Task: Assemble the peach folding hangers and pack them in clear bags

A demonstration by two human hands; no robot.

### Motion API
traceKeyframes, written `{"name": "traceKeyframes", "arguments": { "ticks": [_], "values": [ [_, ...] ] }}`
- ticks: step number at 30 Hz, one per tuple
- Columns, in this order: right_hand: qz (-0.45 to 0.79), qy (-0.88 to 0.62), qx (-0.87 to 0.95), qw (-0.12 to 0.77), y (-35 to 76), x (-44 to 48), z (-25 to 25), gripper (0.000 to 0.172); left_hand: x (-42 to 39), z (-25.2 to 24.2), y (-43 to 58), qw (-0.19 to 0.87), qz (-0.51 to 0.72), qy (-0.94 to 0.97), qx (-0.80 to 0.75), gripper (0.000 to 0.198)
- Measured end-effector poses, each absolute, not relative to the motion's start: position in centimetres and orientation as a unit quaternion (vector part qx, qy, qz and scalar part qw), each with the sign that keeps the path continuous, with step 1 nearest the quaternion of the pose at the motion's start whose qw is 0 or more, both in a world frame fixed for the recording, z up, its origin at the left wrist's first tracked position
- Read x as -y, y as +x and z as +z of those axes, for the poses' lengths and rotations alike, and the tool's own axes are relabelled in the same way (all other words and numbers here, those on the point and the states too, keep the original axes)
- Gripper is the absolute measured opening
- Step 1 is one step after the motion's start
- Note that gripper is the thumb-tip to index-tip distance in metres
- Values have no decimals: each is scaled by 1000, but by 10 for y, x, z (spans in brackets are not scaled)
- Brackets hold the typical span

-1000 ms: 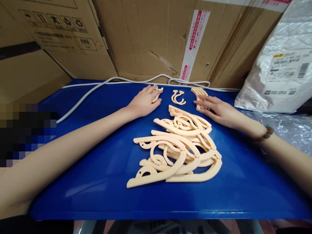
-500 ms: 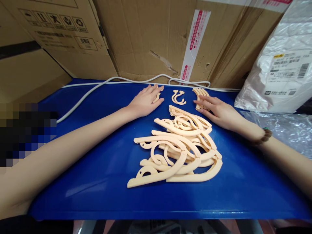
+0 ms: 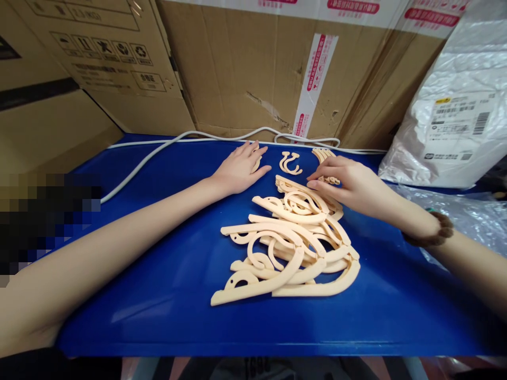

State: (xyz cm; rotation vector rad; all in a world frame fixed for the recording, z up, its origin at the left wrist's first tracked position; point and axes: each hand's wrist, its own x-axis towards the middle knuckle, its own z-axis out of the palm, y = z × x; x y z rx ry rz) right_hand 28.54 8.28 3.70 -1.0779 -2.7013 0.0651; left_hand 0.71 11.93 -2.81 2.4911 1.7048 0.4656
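My left hand [image 3: 240, 170] lies flat with its fingers stretched out at the back of the blue table. It partly covers some small cream plastic parts [image 3: 256, 159]. My right hand [image 3: 344, 179] hovers over the far right end of a heap of cream folding clothes hangers [image 3: 293, 237], its fingers loosely bent and apart, nothing visible between them. Behind and beneath it is a row of cream curved hanger arms [image 3: 321, 153], half hidden by the fingers. Two cream hooks [image 3: 290, 163] rest on the table between my hands.
Cardboard boxes [image 3: 245, 68] stand along the back edge. A white cable [image 3: 148, 161] runs in front of them and down the left. To the right are a white plastic parcel [image 3: 439, 121] and clear plastic wrap [image 3: 471, 216]. The blue table's [image 3: 166, 306] front edge is near me.
My right hand has come off the row of hanger arms and moved slightly nearer the hanger heap, fingers bending. My left hand stays in place. The view has tilted a little.
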Motion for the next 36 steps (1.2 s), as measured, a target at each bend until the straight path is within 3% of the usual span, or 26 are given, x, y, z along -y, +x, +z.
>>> {"name": "traceKeyframes", "arguments": {
  "ticks": [5,8,10,15,18,24,29,36],
  "values": [
    [91,-450,886,58,259,-84,38,38,-116,-22,8,-4,213,836,-506,56],
    [178,-481,855,76,253,-91,40,27,-114,-14,13,36,287,843,-454,43],
    [243,-483,832,120,250,-94,43,27,-112,-7,19,127,333,818,-451,39],
    [321,-455,785,272,247,-95,51,38,-101,17,32,466,439,646,-415,18],
    [287,-445,788,314,248,-92,55,39,-95,30,35,511,467,607,-390,10],
    [81,-468,814,335,256,-83,77,36,-91,45,32,391,502,651,-412,10],
    [-87,-470,832,282,266,-77,97,41,-86,51,33,342,482,681,-432,19],
    [-125,-460,856,199,262,-78,92,38,-75,44,44,425,438,691,-387,35]
  ]
}}
